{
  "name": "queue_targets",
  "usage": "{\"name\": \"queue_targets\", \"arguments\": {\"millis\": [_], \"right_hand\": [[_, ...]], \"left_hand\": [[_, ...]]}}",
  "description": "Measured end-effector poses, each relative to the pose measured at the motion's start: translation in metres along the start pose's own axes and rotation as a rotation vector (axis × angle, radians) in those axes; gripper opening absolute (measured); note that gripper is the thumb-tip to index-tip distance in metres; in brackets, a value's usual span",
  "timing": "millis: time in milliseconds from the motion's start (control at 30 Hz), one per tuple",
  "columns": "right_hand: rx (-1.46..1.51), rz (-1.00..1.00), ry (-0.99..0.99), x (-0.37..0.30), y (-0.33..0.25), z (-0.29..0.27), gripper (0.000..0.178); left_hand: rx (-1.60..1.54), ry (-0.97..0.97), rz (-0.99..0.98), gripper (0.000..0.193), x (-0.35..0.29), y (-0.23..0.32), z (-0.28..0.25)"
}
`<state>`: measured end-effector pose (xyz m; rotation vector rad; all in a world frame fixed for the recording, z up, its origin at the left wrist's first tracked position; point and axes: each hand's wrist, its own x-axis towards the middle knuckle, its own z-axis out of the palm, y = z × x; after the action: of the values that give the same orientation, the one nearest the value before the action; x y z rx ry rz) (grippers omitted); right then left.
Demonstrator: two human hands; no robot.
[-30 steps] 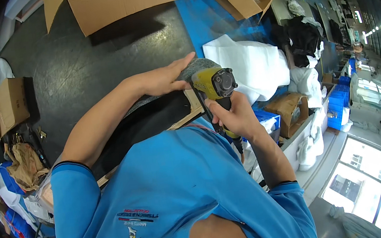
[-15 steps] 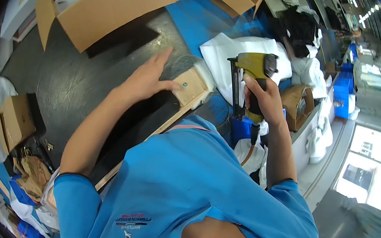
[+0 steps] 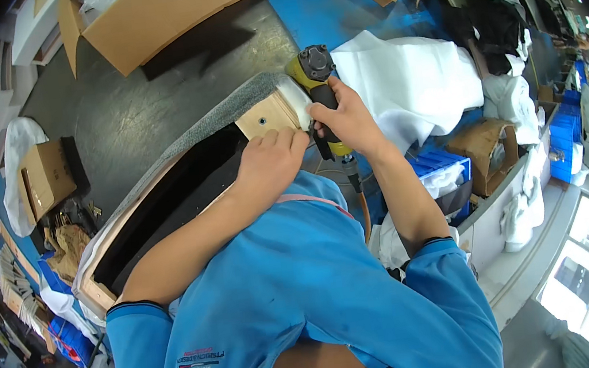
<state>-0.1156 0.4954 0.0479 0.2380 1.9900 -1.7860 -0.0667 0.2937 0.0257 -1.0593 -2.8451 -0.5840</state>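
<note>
A padded wooden frame lies bottom up along the table's near edge, with grey fabric (image 3: pixel 203 125) round its far side and black cloth (image 3: pixel 170 192) inside. At its right end sits a pale wooden corner block (image 3: pixel 262 120) with a bolt hole, beside white padding (image 3: pixel 294 101). My left hand (image 3: pixel 271 163) is closed over the near edge of that corner, fingers bent together. My right hand (image 3: pixel 354 119) grips a yellow and black pneumatic staple gun (image 3: pixel 313 71) by its handle. The gun's head stands against the padded end; its tip is hidden. An orange hose (image 3: pixel 365 216) hangs below it.
A large cardboard box (image 3: pixel 174 15) stands at the back of the dark table (image 3: pixel 111 125). White sheet material (image 3: pixel 407 82) lies to the right on a blue surface. Blue bins (image 3: pixel 439 162) and an open carton (image 3: pixel 486 157) are further right; a small carton (image 3: pixel 48 181) is left.
The padded frame has come up into view along the near edge. My left hand has moved from beside the corner onto it. The staple gun has swung left and away from me to the padded end.
</note>
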Motion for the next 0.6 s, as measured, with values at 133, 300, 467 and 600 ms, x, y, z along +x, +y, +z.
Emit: {"name": "queue_targets", "arguments": {"millis": [133,300,467,600], "right_hand": [[-0.002,-0.011,0.017,0.004,-0.009,0.0,0.051],[-0.099,-0.004,-0.005,0.002,-0.017,-0.008,0.049],[-0.093,0.013,-0.019,0.007,-0.018,-0.009,0.048],[-0.128,0.015,-0.019,0.011,-0.02,-0.008,0.047]], "left_hand": [[-0.063,0.101,-0.091,0.015,0.005,0.013,-0.002],[-0.141,0.13,-0.207,0.018,0.004,0.013,0.002],[-0.004,0.151,-0.022,0.017,0.008,0.013,0.005],[0.083,0.099,-0.076,0.018,0.006,0.009,0.013]]}}
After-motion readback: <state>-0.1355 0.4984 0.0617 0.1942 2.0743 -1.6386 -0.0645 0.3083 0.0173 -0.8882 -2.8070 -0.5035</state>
